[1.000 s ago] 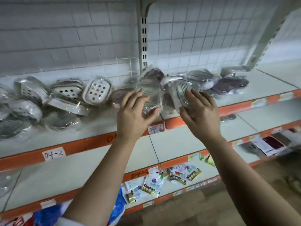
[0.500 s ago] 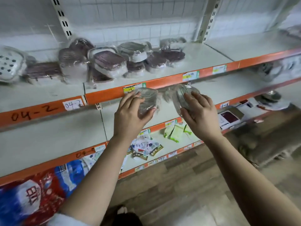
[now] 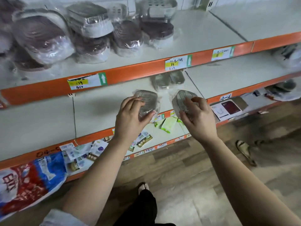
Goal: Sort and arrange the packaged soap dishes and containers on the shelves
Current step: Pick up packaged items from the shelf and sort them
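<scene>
Left hand (image 3: 130, 115): fingers and thumb curled round the left dish (image 3: 147, 101), a clear ribbed oval in crinkled film; held over the front of the middle shelf (image 3: 101, 110)
Right hand (image 3: 197, 118): apart from the left; pinches the right dish (image 3: 182, 99), the same clear ribbed plastic, above that shelf's orange lip
Back of the middle shelf: two more clear packs (image 3: 168, 79)
Above the middle shelf: brown dishes (image 3: 40, 35), oval, film-wrapped, heaped
</scene>
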The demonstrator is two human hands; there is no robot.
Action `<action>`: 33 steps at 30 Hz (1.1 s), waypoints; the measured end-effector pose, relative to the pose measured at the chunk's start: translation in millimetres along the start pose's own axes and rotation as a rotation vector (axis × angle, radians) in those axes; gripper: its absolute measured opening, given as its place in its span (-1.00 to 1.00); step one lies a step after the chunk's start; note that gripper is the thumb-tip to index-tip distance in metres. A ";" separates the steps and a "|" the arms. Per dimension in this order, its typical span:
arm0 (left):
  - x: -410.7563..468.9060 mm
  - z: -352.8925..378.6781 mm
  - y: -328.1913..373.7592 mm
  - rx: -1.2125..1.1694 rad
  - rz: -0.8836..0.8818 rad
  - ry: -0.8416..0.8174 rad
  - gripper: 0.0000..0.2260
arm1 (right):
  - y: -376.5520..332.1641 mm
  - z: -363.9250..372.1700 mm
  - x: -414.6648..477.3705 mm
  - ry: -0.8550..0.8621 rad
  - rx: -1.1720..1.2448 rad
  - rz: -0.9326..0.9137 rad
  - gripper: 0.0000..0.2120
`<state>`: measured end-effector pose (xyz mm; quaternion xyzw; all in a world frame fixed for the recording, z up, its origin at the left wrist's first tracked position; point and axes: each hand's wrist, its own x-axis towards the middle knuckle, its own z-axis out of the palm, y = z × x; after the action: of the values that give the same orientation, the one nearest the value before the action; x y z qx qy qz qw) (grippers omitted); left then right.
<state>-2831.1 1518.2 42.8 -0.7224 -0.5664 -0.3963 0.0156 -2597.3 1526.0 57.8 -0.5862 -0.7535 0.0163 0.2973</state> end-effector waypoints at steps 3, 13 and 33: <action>15.4 35.8 -2.4 0.008 0.017 -0.028 -0.59 | 36.1 15.3 16.3 -0.053 -0.018 0.027 -0.57; 27.5 151.8 4.7 -0.001 -0.136 -0.096 -0.65 | 147.3 85.3 56.8 -0.195 0.035 0.081 -0.54; 21.2 300.0 15.1 0.133 -0.403 0.054 -0.62 | 259.9 192.9 127.8 -0.562 -0.117 -0.126 -0.58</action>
<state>-2651.2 1671.3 -143.9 -0.5810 -0.7238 -0.3722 -0.0011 -2477.8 1783.7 -143.0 -0.5269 -0.8408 0.1161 0.0431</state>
